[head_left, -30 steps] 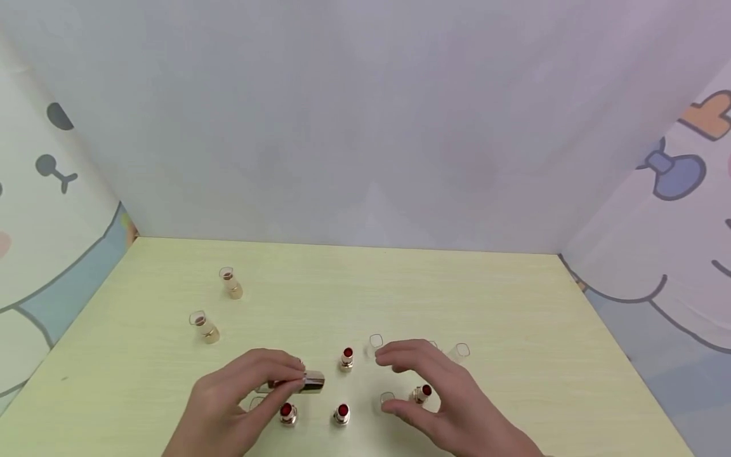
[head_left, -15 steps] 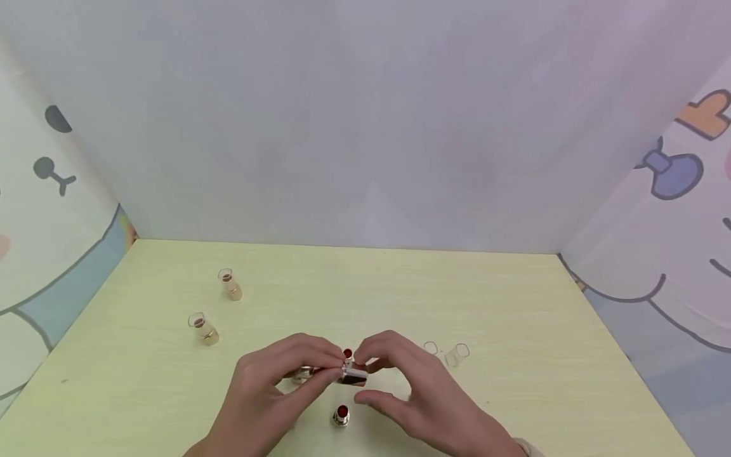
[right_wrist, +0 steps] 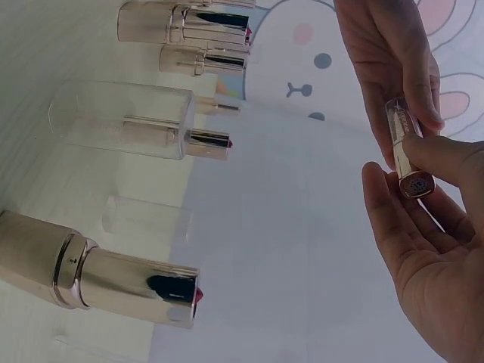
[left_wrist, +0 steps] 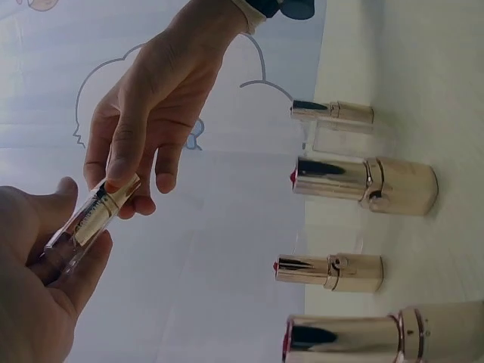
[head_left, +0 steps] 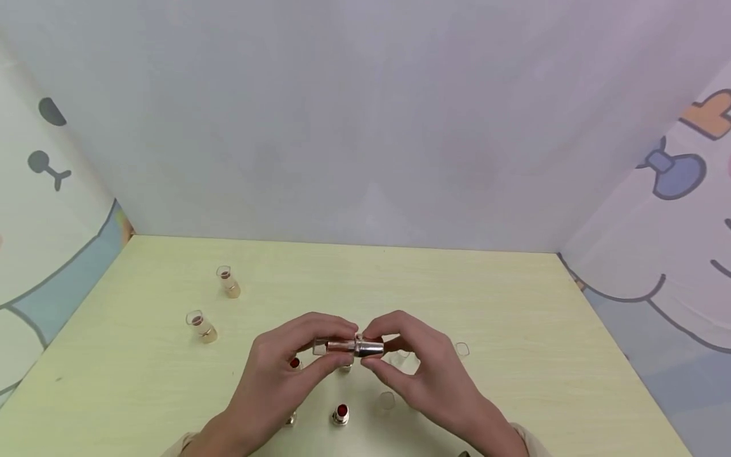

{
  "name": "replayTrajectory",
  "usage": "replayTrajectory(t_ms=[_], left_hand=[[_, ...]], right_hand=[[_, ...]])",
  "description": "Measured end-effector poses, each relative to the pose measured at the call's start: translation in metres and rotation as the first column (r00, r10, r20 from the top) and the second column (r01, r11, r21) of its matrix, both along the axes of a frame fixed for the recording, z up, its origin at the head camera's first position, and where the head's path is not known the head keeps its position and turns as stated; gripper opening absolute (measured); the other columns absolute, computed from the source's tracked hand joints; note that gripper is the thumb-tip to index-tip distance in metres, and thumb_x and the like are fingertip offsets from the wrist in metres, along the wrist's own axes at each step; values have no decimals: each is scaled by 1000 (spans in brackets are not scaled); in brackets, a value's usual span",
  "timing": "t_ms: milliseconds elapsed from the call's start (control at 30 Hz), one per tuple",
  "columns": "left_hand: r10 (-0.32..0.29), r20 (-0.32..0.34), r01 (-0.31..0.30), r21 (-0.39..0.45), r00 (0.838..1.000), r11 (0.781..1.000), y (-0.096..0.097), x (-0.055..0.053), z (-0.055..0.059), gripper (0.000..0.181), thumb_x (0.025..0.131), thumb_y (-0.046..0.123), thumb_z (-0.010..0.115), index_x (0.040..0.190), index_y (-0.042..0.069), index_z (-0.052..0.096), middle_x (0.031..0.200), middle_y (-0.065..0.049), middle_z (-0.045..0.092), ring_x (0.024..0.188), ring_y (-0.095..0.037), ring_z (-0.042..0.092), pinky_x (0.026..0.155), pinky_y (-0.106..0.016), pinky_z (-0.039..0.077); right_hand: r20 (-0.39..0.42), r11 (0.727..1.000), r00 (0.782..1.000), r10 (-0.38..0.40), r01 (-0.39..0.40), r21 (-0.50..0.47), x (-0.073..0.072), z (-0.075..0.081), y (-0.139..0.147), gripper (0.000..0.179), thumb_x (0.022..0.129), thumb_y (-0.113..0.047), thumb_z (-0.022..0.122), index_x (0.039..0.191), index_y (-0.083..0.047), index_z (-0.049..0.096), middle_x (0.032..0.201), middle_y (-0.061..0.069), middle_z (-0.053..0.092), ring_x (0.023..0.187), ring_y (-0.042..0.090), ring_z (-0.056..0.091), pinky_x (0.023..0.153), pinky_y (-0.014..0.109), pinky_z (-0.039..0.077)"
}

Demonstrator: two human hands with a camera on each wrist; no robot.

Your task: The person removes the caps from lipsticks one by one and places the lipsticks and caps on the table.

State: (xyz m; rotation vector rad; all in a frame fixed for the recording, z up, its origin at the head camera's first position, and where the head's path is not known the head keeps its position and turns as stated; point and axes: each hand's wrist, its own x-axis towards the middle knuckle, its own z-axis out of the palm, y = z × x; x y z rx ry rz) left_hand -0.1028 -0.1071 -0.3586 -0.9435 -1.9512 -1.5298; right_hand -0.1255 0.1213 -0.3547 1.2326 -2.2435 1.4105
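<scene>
A gold lipstick (head_left: 368, 348) lies sideways between my two hands, lifted off the table, with a clear cap (head_left: 320, 346) over its left end. My left hand (head_left: 285, 374) holds it round the capped end, thumb below and fingers above. At the other end, my right hand (head_left: 425, 362) pinches the gold base between thumb and fingertips. In the left wrist view the clear cap (left_wrist: 64, 253) shows between the left thumb and fingers. The right wrist view shows the flat bottom of the base (right_wrist: 417, 184) facing out beside the right thumb.
Uncapped lipsticks with red tips stand below the hands, such as the lipstick (head_left: 341, 414) in front. Loose clear caps stand on the right, one cap (head_left: 387, 400) near the right hand. Two capped lipsticks, a nearer one (head_left: 202, 327) and a farther one (head_left: 228, 282), stand at left.
My left hand has carried the lipstick rightward and up to the middle. My right hand, relaxed and holding nothing a second ago, has come in from the right and now pinches the base.
</scene>
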Motion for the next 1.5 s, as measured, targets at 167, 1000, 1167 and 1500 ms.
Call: replayTrajectory(t_ms=[167,1000,1167,1500], left_hand=[[54,-99,-59,-55,994,997,-1,-3,-1,47,77,-5,87,119,10,74,110,-3,77,91,-6,71,71,-12,51],[92,-96,-99,-65,991,993,-4,0,0,39,80,7,88,117,15,77,99,3,79,82,1,69,54,-10,36],[100,-97,-107,-62,990,992,-4,0,-1,33,84,13,87,116,15,77,99,4,79,80,2,68,54,-11,36],[169,-81,-172,-33,982,985,-24,1,8,47,73,-9,88,115,7,78,107,-3,80,95,-3,76,81,-18,62]], right_hand=[[27,1000,1000,7,-6,-25,-2,1,2,32,92,-1,78,118,-15,65,114,-2,71,101,9,70,86,28,65],[-8,999,1000,11,-11,-35,1,2,6,29,91,-4,80,114,-17,67,108,-4,74,95,7,71,83,24,63],[-13,999,1000,4,-4,-36,1,0,6,29,91,-3,79,115,-17,67,108,-4,74,94,6,71,83,24,63],[-8,992,996,-90,89,-86,-3,-1,21,36,84,6,82,111,-13,69,106,0,74,90,7,71,82,23,64]])
